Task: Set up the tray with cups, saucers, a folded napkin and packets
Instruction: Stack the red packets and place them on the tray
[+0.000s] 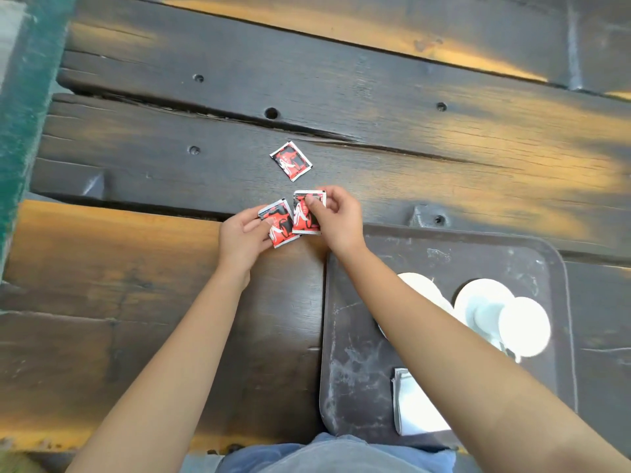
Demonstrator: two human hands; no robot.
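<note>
Two red-and-black packets are in my hands over the wooden table. My left hand [243, 236] grips one packet [280, 227] by its lower left side. My right hand [336, 216] pinches the other packet [305, 216] from above, and the two packets overlap slightly. A third packet [291, 161] lies loose on the table just beyond them. To the right sits the dark tray [351, 353], holding a white cup on a saucer [505, 319], a second saucer [420, 288] partly hidden by my right forearm, and a folded white napkin [415, 407] near its front edge.
The table [136, 302] is made of dark, worn planks with cracks and bolt holes. A green surface [24, 97] runs along the far left. My blue jeans [324, 455] show at the bottom edge.
</note>
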